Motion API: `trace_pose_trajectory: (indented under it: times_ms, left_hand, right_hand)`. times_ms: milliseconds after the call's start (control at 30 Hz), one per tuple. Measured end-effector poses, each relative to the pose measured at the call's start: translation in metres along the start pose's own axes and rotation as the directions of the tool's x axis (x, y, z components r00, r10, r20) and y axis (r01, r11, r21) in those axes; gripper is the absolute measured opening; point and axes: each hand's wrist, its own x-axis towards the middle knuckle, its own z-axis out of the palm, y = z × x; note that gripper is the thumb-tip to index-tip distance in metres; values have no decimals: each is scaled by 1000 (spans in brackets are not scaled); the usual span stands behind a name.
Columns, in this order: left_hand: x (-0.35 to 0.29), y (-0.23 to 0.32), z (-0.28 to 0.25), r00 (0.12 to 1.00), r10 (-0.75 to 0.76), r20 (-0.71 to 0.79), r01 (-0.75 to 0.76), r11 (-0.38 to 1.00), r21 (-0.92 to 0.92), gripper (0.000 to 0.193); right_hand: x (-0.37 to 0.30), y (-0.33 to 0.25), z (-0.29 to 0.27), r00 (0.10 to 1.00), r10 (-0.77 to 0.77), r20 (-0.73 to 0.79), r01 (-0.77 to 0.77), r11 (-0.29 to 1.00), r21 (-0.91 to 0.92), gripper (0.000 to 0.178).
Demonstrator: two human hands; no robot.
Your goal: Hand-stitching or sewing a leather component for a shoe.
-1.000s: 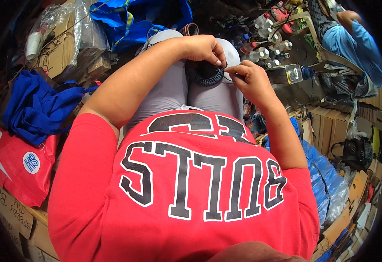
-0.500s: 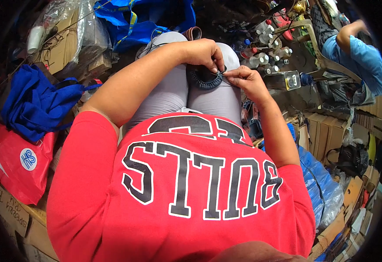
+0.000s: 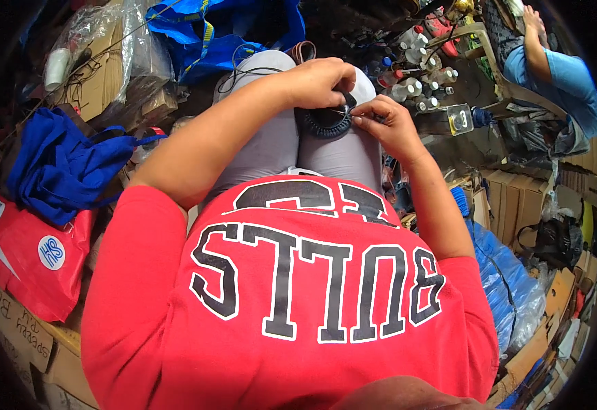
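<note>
A dark, rounded piece [image 3: 327, 127] with a ribbed rim, like the end of a shoe, lies on my grey-trousered thighs. My left hand [image 3: 324, 82] reaches over its far side with the fingers curled closed; their tips are partly hidden. At the right edge of the piece, my right hand [image 3: 386, 123] is closed in a pinch of thumb and forefinger. A thin pale line shows between the two hands, too small to name for sure. Beyond my left hand a brown curved strap-like thing [image 3: 303, 52] sticks up between my knees.
Bottles [image 3: 425, 82] crowd the floor at far right, near a chair frame [image 3: 490, 61] and a person in a blue shirt [image 3: 558, 82]. A blue bag [image 3: 244, 27] stands ahead; blue cloth [image 3: 59, 164] and a red bag [image 3: 46, 260] lie left. Cardboard [image 3: 510, 205] is stacked right.
My left hand has drawn slightly up and right, its fingertips curling farther from my right hand's pinch. The dark piece has shifted a little right. The other person's forearm has risen.
</note>
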Motion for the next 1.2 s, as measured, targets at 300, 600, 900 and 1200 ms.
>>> trace_pose_trajectory:
  times_ms: [300, 600, 900, 1200]
  left_hand:
    - [-73, 11, 26, 921, -60, -386, 37, 997, -66, 22]
    - [-56, 0, 30, 864, 130, -487, -102, 991, 84, 20]
    - [-53, -5, 33, 872, 137, -470, -68, 985, 160, 21]
    - [-49, -1, 34, 889, 117, -443, -53, 987, 154, 20]
  right_hand:
    - [-32, -10, 22, 980, -139, -145, 92, 952, -290, 31]
    - [-10, 16, -2, 993, 88, 85, -97, 989, 110, 37]
    - [5, 13, -11, 976, 81, 202, -116, 979, 169, 40]
    - [4, 25, -13, 972, 71, 223, -123, 965, 231, 41]
